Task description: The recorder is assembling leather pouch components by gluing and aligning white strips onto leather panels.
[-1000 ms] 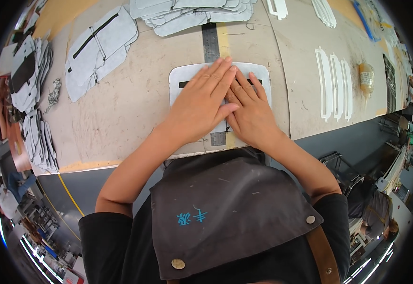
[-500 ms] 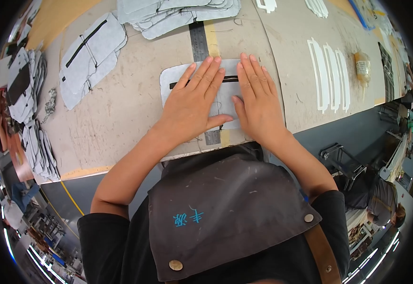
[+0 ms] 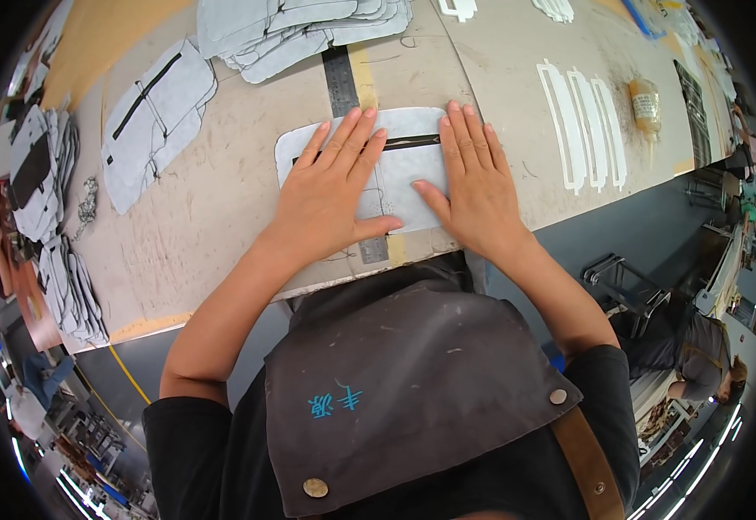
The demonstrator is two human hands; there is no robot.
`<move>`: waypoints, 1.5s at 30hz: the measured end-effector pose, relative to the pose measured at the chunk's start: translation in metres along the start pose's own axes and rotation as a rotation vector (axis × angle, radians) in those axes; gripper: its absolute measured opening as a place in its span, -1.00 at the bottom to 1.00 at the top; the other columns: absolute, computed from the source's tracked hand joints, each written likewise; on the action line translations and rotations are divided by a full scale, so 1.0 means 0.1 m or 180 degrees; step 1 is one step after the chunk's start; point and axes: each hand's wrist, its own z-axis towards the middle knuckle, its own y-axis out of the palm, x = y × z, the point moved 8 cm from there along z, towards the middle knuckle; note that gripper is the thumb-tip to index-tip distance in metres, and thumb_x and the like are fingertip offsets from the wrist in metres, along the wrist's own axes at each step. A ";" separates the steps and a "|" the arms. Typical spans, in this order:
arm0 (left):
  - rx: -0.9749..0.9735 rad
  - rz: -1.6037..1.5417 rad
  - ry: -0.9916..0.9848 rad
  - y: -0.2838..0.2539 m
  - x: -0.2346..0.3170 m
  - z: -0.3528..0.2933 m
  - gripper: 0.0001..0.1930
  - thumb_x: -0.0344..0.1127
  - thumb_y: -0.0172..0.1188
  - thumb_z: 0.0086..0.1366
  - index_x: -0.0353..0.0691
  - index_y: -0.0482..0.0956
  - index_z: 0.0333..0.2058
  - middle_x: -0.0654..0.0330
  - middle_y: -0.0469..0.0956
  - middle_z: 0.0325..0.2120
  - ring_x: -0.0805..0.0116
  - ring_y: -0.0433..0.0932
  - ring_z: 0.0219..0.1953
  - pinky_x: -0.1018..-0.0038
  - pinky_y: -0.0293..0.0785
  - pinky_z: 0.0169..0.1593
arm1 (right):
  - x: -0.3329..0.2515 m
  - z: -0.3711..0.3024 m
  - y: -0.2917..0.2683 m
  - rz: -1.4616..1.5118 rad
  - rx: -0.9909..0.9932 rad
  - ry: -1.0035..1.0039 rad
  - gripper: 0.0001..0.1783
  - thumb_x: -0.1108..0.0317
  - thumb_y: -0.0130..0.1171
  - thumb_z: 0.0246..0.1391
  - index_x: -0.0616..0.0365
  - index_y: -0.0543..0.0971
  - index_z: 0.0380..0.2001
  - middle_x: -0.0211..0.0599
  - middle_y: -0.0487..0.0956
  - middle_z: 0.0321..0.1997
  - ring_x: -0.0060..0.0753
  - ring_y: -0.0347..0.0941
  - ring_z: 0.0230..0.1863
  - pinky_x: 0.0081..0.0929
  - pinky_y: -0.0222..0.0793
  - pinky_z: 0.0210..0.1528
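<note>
A light grey fabric panel (image 3: 412,172) with rounded corners lies flat near the table's front edge. A black zipper strip (image 3: 411,142) runs across its upper part, and a loose thread trails down its middle. My left hand (image 3: 330,186) rests flat on the panel's left half, fingers extended and thumb pointing right. My right hand (image 3: 480,186) lies flat over the right edge, its thumb spread inward. Both hands are open and grip nothing. They cover the ends of the zipper strip.
A stack of grey panels (image 3: 308,35) lies at the back, another pile (image 3: 157,121) at left, more along the left edge (image 3: 70,290). White slotted frames (image 3: 587,130) and a glue bottle (image 3: 645,108) sit at right. A metal ruler strip (image 3: 340,82) lies behind the panel.
My right hand has slid outward over the panel, widening the gap between my hands and baring more of its middle. The whole view has shifted slightly.
</note>
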 end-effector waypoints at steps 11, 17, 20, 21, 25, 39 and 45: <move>0.0051 0.0118 -0.0375 -0.23 -0.20 -0.06 -0.13 0.11 0.30 0.08 -0.34 0.22 0.23 -0.01 0.10 0.31 0.09 -0.01 0.39 0.20 -0.04 0.38 | 0.25 -0.32 -0.34 0.0661 0.0308 0.0417 -0.31 0.17 0.16 0.12 0.38 0.26 0.21 0.14 0.15 0.36 0.01 -0.02 0.42 -0.10 -0.07 0.37; 0.0620 -0.0637 0.0441 -0.26 0.41 0.65 -0.40 -0.35 0.33 0.05 -0.32 0.39 0.10 -0.01 0.38 0.09 -0.02 0.31 0.15 0.22 0.26 0.18 | 0.98 -1.01 -0.25 0.3962 0.1337 0.2438 -0.63 0.40 0.00 0.24 0.34 0.43 0.07 -0.16 0.56 -0.10 -0.40 0.49 -0.16 -0.52 0.40 -0.16; 0.0796 -0.1003 0.0962 -0.06 0.91 1.03 -0.58 -0.36 0.33 0.04 -0.32 0.52 -0.09 0.08 0.45 -0.15 0.08 0.38 -0.07 0.28 0.35 -0.01 | 1.28 -1.31 -0.29 0.4516 0.1658 0.3020 -0.60 0.38 -0.08 0.28 0.39 0.39 0.10 -0.33 0.54 -0.36 -0.61 0.39 -0.47 -0.66 0.27 -0.45; 0.0758 -0.1122 0.1199 0.04 1.06 1.12 -0.62 -0.35 0.33 0.03 -0.32 0.53 -0.14 0.12 0.44 -0.21 0.14 0.37 -0.11 0.33 0.35 -0.07 | 1.34 -1.41 -0.26 0.4829 0.1610 0.3334 -0.59 0.36 -0.10 0.28 0.41 0.38 0.10 -0.34 0.52 -0.40 -0.62 0.36 -0.53 -0.67 0.22 -0.51; 0.0643 -0.1329 0.1414 0.39 1.44 1.44 -0.64 -0.32 0.36 0.01 -0.29 0.56 -0.19 0.20 0.41 -0.32 0.21 0.34 -0.20 0.37 0.33 -0.15 | 1.45 -1.51 -0.30 0.5282 0.1548 0.3550 -0.54 0.32 -0.13 0.30 0.48 0.32 0.12 -0.34 0.44 -0.51 -0.63 0.21 -0.65 -0.70 0.02 -0.68; 0.0718 -0.1099 0.1157 0.66 1.69 1.68 -0.74 -0.30 0.38 -0.08 -0.24 0.58 -0.40 0.24 0.39 -0.44 0.23 0.33 -0.25 0.32 0.24 -0.19 | 1.53 -1.34 -0.13 0.6983 0.1393 0.3124 -0.59 0.34 -0.20 0.29 0.45 0.38 0.04 -0.34 0.43 -0.51 -0.65 0.15 -0.67 -0.71 0.00 -0.70; 0.1099 -0.1710 0.0583 0.56 1.48 1.77 -0.86 -0.45 0.31 -0.05 -0.22 0.56 -0.45 0.22 0.40 -0.53 0.23 0.35 -0.32 0.37 0.28 -0.19 | 1.53 -1.37 -0.25 0.4996 0.1302 0.3454 -0.62 0.35 -0.12 0.26 0.40 0.43 0.02 -0.40 0.44 -0.53 -0.67 0.22 -0.64 -0.70 0.03 -0.66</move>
